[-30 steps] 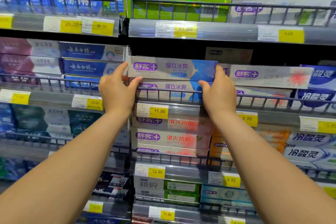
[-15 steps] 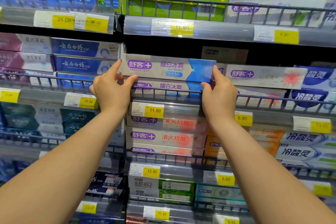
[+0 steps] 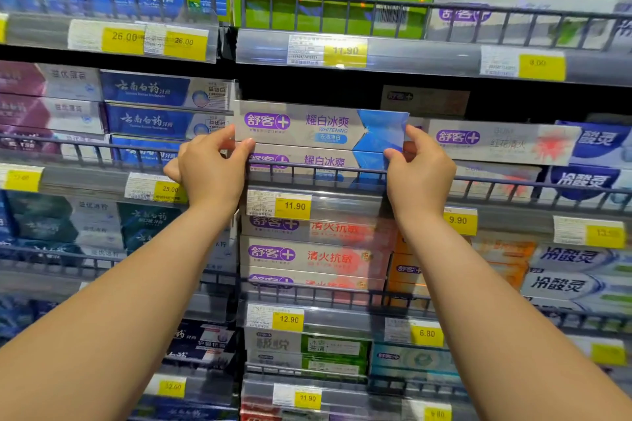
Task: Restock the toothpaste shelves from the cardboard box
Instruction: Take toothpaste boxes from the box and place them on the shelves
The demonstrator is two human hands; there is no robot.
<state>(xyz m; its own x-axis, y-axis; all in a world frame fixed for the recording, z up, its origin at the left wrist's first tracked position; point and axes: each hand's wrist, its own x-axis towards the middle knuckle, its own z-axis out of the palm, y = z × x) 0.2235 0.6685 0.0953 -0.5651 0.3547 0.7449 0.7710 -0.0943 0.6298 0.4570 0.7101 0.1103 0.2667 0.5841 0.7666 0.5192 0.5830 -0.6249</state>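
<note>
The white-and-blue toothpaste box [image 3: 318,126] lies level at frame centre, resting on a matching box [image 3: 307,162] whose lower half is hidden behind the wire rail [image 3: 496,181]. The left hand [image 3: 208,171] pinches its left end, thumb on the front and forefinger along the edge. The right hand [image 3: 420,174] pinches the right end the same way. Above the box a dark gap [image 3: 307,85] stands open. Packs at the upper and left edges are blurred.
</note>
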